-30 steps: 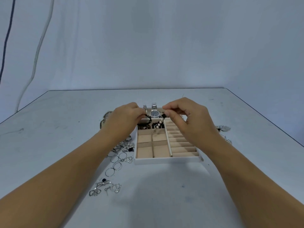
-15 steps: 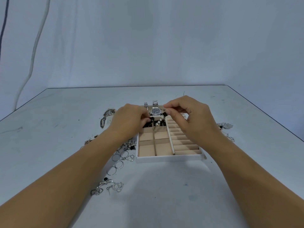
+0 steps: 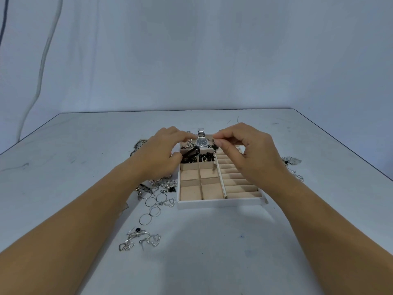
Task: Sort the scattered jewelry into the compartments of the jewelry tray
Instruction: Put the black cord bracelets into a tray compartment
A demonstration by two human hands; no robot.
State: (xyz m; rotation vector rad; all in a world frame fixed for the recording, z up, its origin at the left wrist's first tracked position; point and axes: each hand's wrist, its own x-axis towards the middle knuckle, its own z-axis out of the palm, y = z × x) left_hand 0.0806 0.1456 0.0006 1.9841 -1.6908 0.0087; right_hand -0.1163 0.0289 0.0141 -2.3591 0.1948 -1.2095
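Tray: the white, beige-lined jewelry tray [image 3: 221, 204] is sitting mid-table [image 3: 212, 262], with square compartments on its left side and narrow slots on its right.
Left hand: the left hand [image 3: 161, 154] is hovering over the tray's far left corner, its curled fingers and thumb holding one end of a black band [image 3: 192, 152] above a far left compartment.
Right hand: the right hand [image 3: 248, 154] is pinching the top of a beaded strand [image 3: 215, 161] between thumb and forefinger, the other fingers curling loosely.
Beaded strand: it is hanging along the divider between the squares and the slots.
Watch: a silver watch [image 3: 201, 142] is lying in the farthest compartment.
Black beads: black beads [image 3: 205, 157] are filling the next compartment.
Loose stock, left: hoop rings [image 3: 152, 209] and heart pieces [image 3: 154, 240] are lying beside the tray.
Loose stock, right: a silver fan piece [image 3: 294, 160] is lying apart from the tray.
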